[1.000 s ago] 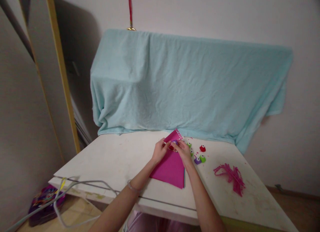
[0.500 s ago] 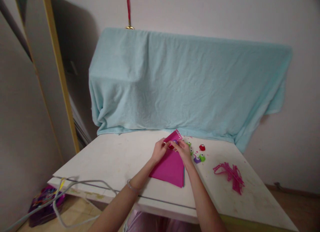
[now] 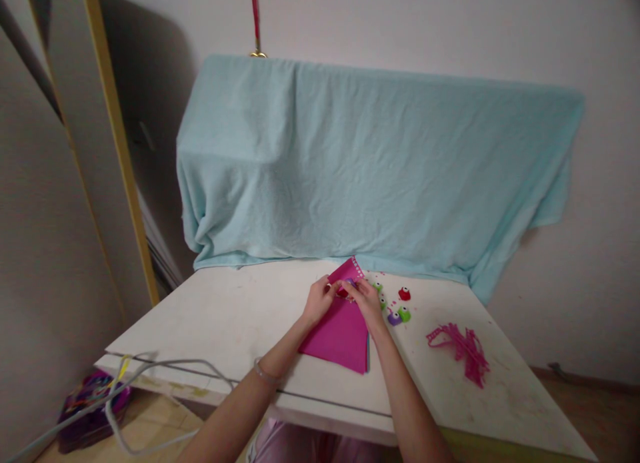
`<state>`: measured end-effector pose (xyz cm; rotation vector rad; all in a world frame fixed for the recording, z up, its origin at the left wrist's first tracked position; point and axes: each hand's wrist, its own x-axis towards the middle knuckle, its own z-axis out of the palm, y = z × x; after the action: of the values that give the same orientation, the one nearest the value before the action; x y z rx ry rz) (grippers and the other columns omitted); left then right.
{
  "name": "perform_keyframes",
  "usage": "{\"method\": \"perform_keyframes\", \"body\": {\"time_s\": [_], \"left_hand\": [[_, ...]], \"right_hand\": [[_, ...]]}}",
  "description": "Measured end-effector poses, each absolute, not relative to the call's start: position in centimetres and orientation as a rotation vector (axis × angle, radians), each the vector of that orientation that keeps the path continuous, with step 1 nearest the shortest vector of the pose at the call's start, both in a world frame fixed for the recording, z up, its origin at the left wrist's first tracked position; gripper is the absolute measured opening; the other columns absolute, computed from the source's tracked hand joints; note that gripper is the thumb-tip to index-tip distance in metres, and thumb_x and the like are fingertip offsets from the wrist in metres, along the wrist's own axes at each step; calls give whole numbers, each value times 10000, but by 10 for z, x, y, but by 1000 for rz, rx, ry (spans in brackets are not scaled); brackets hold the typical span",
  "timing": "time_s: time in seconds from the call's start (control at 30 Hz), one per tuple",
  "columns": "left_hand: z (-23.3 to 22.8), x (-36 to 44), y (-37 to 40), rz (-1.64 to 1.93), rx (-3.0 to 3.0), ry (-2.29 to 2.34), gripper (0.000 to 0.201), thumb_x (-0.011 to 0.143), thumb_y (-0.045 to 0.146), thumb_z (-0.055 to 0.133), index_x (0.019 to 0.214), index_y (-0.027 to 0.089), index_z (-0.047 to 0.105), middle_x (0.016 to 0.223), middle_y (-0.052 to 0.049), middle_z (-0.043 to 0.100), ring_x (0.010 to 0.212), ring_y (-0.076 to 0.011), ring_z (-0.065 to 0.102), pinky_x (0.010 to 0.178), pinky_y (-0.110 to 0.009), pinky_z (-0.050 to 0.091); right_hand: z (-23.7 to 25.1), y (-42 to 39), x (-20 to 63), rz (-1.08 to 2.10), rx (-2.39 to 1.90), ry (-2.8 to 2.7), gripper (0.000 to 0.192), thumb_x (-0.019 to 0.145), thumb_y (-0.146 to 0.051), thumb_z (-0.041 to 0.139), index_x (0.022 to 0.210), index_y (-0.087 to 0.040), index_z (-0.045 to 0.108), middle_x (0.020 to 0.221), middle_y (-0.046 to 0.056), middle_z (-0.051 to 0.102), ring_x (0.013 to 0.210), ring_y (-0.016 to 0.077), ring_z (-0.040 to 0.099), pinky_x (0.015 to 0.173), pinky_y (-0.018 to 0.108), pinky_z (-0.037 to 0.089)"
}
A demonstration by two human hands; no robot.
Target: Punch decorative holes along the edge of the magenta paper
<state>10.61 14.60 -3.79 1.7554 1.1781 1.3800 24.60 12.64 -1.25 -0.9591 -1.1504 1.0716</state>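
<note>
Sheets of magenta paper [image 3: 335, 333] lie on the table in front of me. A narrower magenta strip [image 3: 345, 270] at their far end has a row of small square holes along its edge. Over this strip my left hand [image 3: 319, 300] and my right hand [image 3: 367, 300] meet with bent, closed fingers. Between the fingertips is a small red piece [image 3: 342, 292], with a bit of purple behind it; its exact kind is too small to tell. Right beside my right hand sit small green figures [image 3: 383, 303] with round eyes, partly hidden by it.
A red eyed figure [image 3: 405, 294], a purple one [image 3: 395, 318] and a green one [image 3: 405, 314] stand to the right. Beyond them lies a heap of cut magenta strips [image 3: 460, 350]. A light-blue cloth [image 3: 375, 170] drapes behind the white table [image 3: 225, 316]. A grey cable [image 3: 185, 362] crosses the near left corner.
Both hands stay at the same spot, with only slight movement of the fingers. Nothing else has visibly moved.
</note>
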Motion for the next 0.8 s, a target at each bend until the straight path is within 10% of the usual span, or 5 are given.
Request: {"method": "perform_keyframes", "body": {"time_s": [0.8], "left_hand": [[-34, 106, 147, 1353, 1830, 1056, 264, 882, 334, 468, 911, 152, 656, 828, -54, 656, 708, -168, 576, 661, -244, 424]], "right_hand": [[-13, 123, 246, 1094, -940, -1170, 257, 689, -417, 725, 780, -189, 650, 728, 15, 653, 612, 141, 556, 541, 243, 414]]}}
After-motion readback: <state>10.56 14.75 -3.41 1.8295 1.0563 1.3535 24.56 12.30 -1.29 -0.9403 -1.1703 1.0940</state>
